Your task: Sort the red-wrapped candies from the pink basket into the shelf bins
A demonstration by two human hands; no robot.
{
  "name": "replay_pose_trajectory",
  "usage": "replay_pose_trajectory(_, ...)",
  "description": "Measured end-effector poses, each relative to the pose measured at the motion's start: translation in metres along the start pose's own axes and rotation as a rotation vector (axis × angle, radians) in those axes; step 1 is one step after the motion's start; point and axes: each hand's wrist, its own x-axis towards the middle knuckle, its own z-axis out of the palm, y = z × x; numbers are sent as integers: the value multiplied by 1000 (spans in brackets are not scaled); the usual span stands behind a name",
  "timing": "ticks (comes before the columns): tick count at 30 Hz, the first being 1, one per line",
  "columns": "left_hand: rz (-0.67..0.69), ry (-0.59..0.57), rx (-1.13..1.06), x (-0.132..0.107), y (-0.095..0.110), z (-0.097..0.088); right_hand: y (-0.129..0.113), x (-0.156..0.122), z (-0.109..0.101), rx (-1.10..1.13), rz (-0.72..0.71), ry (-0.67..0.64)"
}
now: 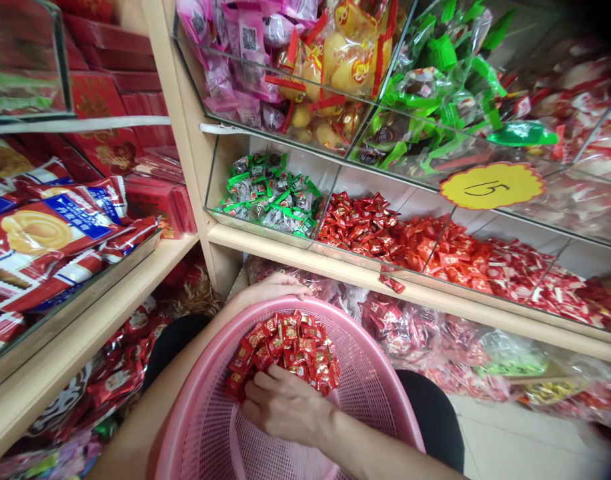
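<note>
A round pink plastic mesh basket (pixel 380 373) sits between the person's knees. Piled toward its far side are small red-and-gold wrapped candies (pixel 303 347). My left hand (pixel 278 287) lies over the basket's far rim and holds it, its forearm running along the outside of the left wall. Inside the basket, my right hand (pixel 285 403) has its fingers curled down at the near edge of the candy pile. Its fingertips are hidden, and the candies touch them.
Ahead, a wooden shelf (pixel 335 263) carries clear bins of red candies (pixel 360 227) and green-wrapped sweets (pixel 275 193). Above hangs a yellow price tag (pixel 493 185). Bagged candies (pixel 410 327) lie below. Packaged snacks (pixel 55 227) fill the left shelf.
</note>
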Motion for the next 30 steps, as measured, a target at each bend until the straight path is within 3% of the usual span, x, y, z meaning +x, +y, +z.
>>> replay_pose_trajectory(6,18,4,29,1,0,-1,1,-2,4,9,67,-17)
replay_pose_trajectory(16,0,13,69,-1,4,0,-3,-7,4,17,49,21)
replay_pose_trajectory(24,26,-42,97,3,-1,-3,-26,-34,5,29,254,27)
replay_pose_trajectory(30,18,-43,100,2,-4,-3,-26,-28,11,0,321,-38)
